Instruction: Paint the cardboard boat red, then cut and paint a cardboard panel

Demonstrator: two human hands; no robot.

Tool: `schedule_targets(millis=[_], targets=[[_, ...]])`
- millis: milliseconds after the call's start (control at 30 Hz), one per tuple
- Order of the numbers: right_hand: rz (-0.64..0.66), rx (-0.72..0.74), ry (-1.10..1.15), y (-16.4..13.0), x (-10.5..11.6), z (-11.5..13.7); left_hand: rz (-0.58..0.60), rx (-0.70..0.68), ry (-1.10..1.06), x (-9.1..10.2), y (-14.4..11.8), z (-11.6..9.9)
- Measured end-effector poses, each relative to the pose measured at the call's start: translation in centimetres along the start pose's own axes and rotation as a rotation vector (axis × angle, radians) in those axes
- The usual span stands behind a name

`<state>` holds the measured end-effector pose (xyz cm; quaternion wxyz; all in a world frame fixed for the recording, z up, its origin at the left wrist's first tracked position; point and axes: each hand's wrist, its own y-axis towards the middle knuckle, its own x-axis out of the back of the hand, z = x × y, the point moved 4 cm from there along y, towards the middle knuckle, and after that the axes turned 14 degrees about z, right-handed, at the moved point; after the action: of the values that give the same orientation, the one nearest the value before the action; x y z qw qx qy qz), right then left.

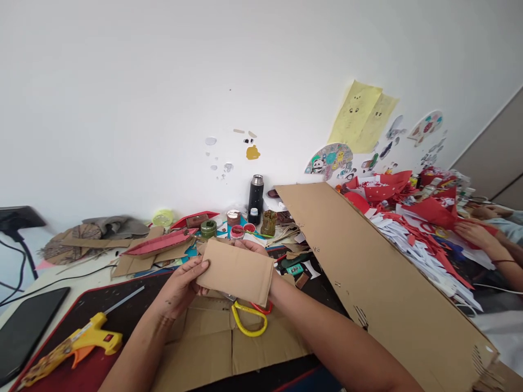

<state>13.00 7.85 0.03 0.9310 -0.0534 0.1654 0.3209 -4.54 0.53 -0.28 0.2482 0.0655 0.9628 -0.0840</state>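
Two hands of yours hold one cardboard piece (pixel 237 271) above the surface (pixel 87 275). Your left hand (pixel 180 288) grips its left edge, the thumb lying across the front face and the other fingers curled out of sight behind it. Your right hand (pixel 255 249) is mostly hidden behind the piece; only its fingers show, curled over the top edge, closed on the cardboard.

Just below your fingers lie scissors (pixel 248 318) with yellow and red handles, resting on a flat sheet of cardboard (pixel 229 348) spread on the surface. To the left of your left hand, near the surface's edge, a yellow glue gun (pixel 75 344) lies on a dark red mat (pixel 81 370). To the right of your right hand a large cardboard panel (pixel 368 277) leans at an angle. Beyond your fingers, toward the wall, stand a black flask (pixel 256 197) and several small jars (pixel 237 226), with a red paper boat shape (pixel 157 243) to their left.

Well to the right, past the panel, another person's hands (pixel 476 234) rest among red paper pieces (pixel 433 209).
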Motion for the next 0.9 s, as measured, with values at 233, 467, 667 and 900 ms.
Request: schedule_targets(millis=[233,467,667,900], targets=[[-0.013,0.118,-0.025,0.1,1.4,5.8,-0.031,0.011,-0.013,0.6,-0.1,-0.2],[-0.122,0.283,-0.268,3.0,4.7,11.6,-0.107,0.071,-0.04,1.0,-0.5,0.2],[-0.226,0.353,-0.533,7.2,8.3,13.6,-0.183,0.1,-0.065,1.7,-1.0,0.8],[-0.221,0.324,-0.861,11.3,8.5,14.0,-0.224,0.106,-0.02,0.9,-1.8,1.5]])
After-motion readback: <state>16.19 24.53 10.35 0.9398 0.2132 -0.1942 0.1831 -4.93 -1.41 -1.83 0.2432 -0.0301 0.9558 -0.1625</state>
